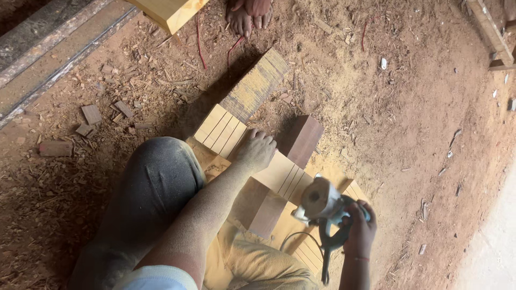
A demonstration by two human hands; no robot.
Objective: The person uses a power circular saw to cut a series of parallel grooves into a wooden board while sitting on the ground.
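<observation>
My left hand [253,150] presses flat, fingers closed, on a pale wooden plank [223,128] with several dark lines cut or drawn across it. My right hand [359,232] grips the teal handle of a handheld power tool [321,203] that stands on the same plank to the right, its dusty round top facing up and a black cord trailing below. The plank rests on dark wooden blocks [302,139], and my knee [158,172] is beside it at the left.
Sawdust and wood offcuts [91,114] cover the dirt floor. Another person's bare foot [246,15] stands at the top. A pale timber beam [169,12] is top left, a striped block [257,85] lies behind the plank, and a wooden frame [492,32] is top right.
</observation>
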